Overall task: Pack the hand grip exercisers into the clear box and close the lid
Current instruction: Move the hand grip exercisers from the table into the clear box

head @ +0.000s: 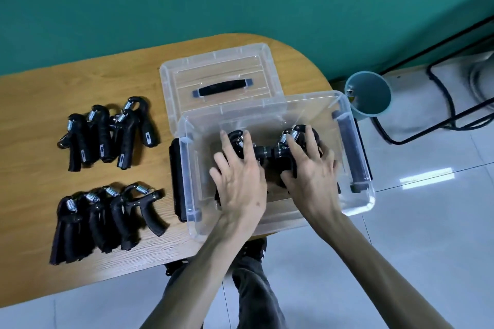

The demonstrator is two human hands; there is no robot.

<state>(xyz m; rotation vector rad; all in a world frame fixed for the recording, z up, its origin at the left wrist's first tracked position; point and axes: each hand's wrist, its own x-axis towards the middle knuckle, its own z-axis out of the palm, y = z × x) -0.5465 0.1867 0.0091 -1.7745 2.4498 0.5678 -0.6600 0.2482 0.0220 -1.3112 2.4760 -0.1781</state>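
Note:
The clear box (358, 201) stands open on the right end of the wooden table, with black latches on its left and right ends. Inside it lie black hand grip exercisers (270, 153) with silver springs. My left hand (239, 179) rests over the left ones, fingers spread and curled on them. My right hand (311, 165) covers the right ones the same way. The clear lid (171, 80), with a black handle, lies flat behind the box. Two groups of several exercisers stay on the table: a far group (107, 133) and a near group (101, 222).
The table (40, 104) ends just past the box's right side, and the box overhangs its front edge. A teal bucket (370, 95) stands on the tiled floor to the right, beside black metal frame legs (438, 67). A green wall runs behind. My legs show below the table.

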